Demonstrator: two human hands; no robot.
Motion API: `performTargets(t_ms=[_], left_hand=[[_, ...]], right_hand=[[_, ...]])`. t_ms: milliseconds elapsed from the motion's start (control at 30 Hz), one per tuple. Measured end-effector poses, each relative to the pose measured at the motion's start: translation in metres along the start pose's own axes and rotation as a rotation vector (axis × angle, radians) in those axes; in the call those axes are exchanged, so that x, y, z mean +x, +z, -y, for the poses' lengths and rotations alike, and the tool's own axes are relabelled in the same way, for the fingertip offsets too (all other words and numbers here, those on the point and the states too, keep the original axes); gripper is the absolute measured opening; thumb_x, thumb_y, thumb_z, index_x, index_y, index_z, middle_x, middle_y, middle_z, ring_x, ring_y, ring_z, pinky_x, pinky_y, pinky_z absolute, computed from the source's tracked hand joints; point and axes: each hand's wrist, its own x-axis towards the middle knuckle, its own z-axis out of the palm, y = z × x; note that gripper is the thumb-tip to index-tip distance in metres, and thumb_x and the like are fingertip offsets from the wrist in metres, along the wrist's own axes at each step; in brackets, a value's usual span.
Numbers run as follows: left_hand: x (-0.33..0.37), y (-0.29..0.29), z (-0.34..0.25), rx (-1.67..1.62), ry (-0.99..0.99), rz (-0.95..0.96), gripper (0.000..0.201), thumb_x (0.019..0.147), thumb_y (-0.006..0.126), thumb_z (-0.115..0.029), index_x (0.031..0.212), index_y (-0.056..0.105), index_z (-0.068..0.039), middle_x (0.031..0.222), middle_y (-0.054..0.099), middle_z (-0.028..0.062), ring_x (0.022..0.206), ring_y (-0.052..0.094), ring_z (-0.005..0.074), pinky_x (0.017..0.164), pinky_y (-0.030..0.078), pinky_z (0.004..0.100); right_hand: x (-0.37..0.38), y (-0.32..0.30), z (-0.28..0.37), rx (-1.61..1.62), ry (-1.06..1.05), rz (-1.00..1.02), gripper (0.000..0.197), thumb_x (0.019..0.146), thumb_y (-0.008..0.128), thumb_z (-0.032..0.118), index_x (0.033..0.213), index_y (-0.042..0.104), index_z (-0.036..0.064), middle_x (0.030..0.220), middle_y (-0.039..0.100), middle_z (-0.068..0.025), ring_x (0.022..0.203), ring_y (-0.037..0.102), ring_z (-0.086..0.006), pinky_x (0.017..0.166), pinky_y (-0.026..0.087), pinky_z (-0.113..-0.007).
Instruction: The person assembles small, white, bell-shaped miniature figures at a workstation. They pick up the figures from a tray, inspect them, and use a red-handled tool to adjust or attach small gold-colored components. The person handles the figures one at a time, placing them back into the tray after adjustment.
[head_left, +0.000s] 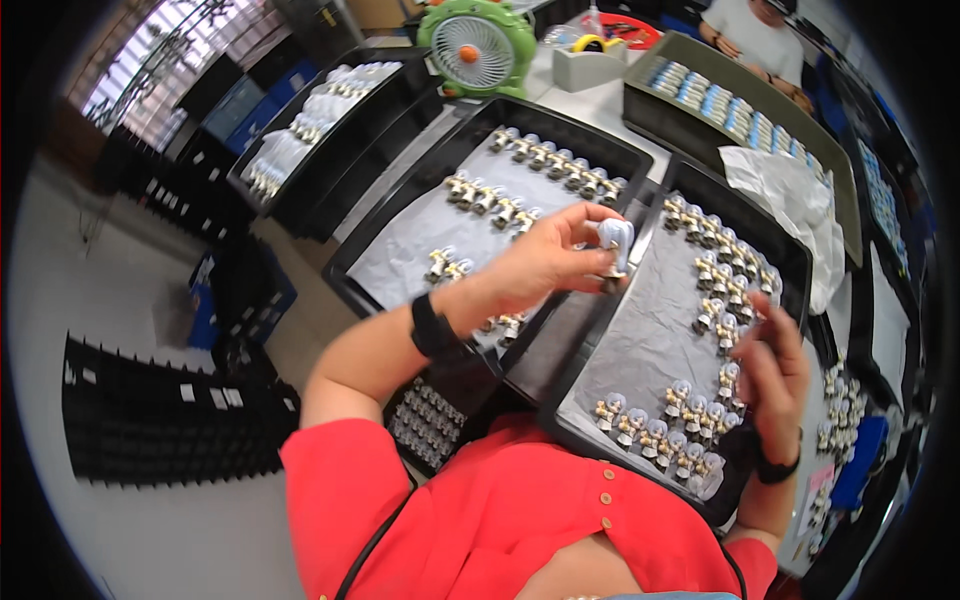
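My left hand [565, 255] pinches a small figurine [615, 245] with long pale blue-grey hair, held up above the gap between two black trays. My right hand [772, 375], a little blurred, hovers over the right side of the right tray [570, 408]. Its fingers are loosely bent and apart, and I see nothing in them. Under and beside it stand rows of similar figurines [655, 440] on thin white paper. More figurines [545, 155] stand in rows in the left tray [365, 250], partly hidden by my left forearm.
A green fan [475, 50] stands at the back, beside a white box [590, 70] holding yellow tape. An olive crate [690, 115] holds blue-and-white pieces; crumpled white paper [775, 200] hangs over its edge. Another person [755, 40] sits beyond. A black bin [340, 150] with wrapped pieces stands left.
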Motion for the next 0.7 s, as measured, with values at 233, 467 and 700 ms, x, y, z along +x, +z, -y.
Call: performTargets(t_ms=[233,467,700], left_hand=[[-0.053,-0.165,-0.002,0.824,-0.297,-0.47,0.038,0.076,0.064,-0.006,0.113,0.054,-0.008,0.094,0.057,0.0074,0.075,0.06,0.0147,0.066,0.054,0.0289],[-0.055,-0.228,0.019,1.029,-0.643,-0.482,0.035,0.071,0.067,-0.006,0.104,0.058,-0.006,0.076,0.06,0.0065,0.06,0.058,0.0149,0.052,0.052,0.0295],[-0.048,-0.221,0.019,1.051,-0.673,-0.476,0.035,0.068,0.067,-0.006,0.102,0.058,-0.006,0.069,0.06,0.0077,0.051,0.056,0.0147,0.048,0.05,0.0291]], right_hand=[[-0.003,-0.095,-0.009,-0.255,-0.088,-0.268,0.042,0.093,0.046,0.009,0.134,0.041,0.0023,0.087,0.053,0.002,0.049,0.035,0.0009,0.043,0.026,-0.013],[-0.025,-0.204,-0.091,-0.341,0.176,-0.427,0.041,0.093,0.049,0.015,0.132,0.041,0.0045,0.088,0.057,-0.0003,0.054,0.045,-0.0028,0.047,0.035,-0.016],[-0.054,-0.244,-0.161,-0.712,0.426,-0.474,0.028,0.085,0.054,0.011,0.112,0.055,0.0043,0.079,0.054,-0.0035,0.059,0.053,-0.0099,0.051,0.044,-0.023]])
